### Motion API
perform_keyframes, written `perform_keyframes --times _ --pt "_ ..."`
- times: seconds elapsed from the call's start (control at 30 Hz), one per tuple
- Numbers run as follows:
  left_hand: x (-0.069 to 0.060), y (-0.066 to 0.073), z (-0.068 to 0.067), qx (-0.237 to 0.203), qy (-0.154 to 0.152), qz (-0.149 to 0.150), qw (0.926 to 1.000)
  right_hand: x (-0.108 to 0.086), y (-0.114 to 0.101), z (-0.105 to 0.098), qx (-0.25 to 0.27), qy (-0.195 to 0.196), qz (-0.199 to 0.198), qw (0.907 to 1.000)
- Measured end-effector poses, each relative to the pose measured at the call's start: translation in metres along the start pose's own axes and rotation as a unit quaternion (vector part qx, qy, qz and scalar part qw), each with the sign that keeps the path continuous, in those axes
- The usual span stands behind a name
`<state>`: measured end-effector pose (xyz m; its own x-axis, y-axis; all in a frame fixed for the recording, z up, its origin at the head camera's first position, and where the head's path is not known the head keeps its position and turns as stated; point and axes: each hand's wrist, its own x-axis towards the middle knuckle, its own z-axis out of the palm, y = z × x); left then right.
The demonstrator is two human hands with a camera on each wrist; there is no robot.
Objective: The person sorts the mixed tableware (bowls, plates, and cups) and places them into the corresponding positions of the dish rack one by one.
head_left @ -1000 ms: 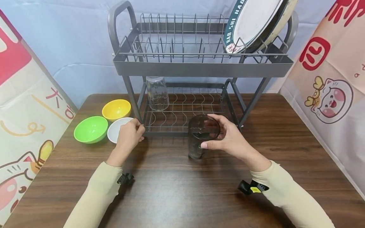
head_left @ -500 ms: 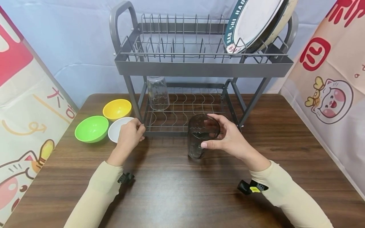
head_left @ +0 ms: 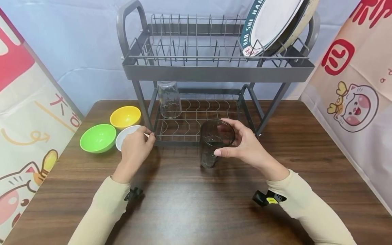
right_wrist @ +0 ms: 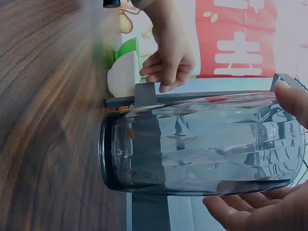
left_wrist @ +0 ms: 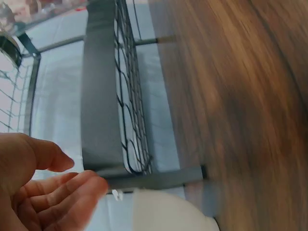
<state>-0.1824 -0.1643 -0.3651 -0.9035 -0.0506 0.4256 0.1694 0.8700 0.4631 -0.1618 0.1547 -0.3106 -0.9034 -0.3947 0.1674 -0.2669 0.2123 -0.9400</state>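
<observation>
My right hand (head_left: 248, 146) grips a dark see-through glass (head_left: 211, 144) near its rim, in front of the rack's lower tier; the glass is upright, mouth up. In the right wrist view the thumb and fingers lie on opposite sides of the glass (right_wrist: 207, 144); whether its base touches the table I cannot tell. My left hand (head_left: 136, 149) is at the rack's lower front left corner, partly over a white bowl (head_left: 122, 136). In the left wrist view that hand (left_wrist: 53, 183) has thumb and fingers apart, loosely bent, fingertips at the grey rack's edge (left_wrist: 101, 96).
A clear glass (head_left: 169, 102) stands upside down on the lower tier's left side. Plates (head_left: 272, 27) lean at the upper tier's right end. A green bowl (head_left: 98, 139) and a yellow bowl (head_left: 125, 117) sit left of the rack, on the wooden table (head_left: 190, 211).
My right hand and the dark glass have shifted slightly toward the rack and left. My left hand has shifted slightly left, its thumb and fingers a little farther apart.
</observation>
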Motion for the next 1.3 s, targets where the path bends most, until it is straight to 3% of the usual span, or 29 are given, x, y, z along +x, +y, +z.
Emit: perform_keyframes --times 0.1,0.23,0.33,0.43,0.67,0.83,1.07,1.3 --pt "-0.005 0.007 -0.002 0.001 0.023 0.014 0.9996 0.000 -0.002 0.000 0.000 0.002 -0.002 1.0000" --pt "-0.011 0.015 -0.002 -0.020 0.028 0.040 0.9986 0.000 -0.004 0.000 -0.001 -0.002 -0.005 1.0000" --pt "-0.014 0.020 0.000 -0.053 0.011 0.063 0.9965 0.000 -0.006 0.000 0.000 -0.002 -0.010 1.0000" --pt "-0.016 0.024 0.003 -0.097 -0.030 0.074 0.9920 -0.001 -0.008 0.000 0.005 0.004 -0.014 0.9999" --pt "-0.019 0.030 0.008 -0.179 -0.154 0.044 0.9707 0.000 -0.010 0.000 0.023 0.006 -0.024 0.9994" --pt "-0.022 0.036 0.008 -0.201 -0.203 0.038 0.9575 0.001 -0.013 0.001 0.030 0.001 -0.037 0.9989" --pt "-0.027 0.046 0.012 -0.261 -0.244 0.042 0.9329 0.000 -0.018 0.004 0.037 -0.010 -0.061 0.9974" --pt "-0.030 0.055 0.017 -0.305 -0.241 0.046 0.9202 0.000 -0.022 0.007 0.038 -0.015 -0.065 0.9971"
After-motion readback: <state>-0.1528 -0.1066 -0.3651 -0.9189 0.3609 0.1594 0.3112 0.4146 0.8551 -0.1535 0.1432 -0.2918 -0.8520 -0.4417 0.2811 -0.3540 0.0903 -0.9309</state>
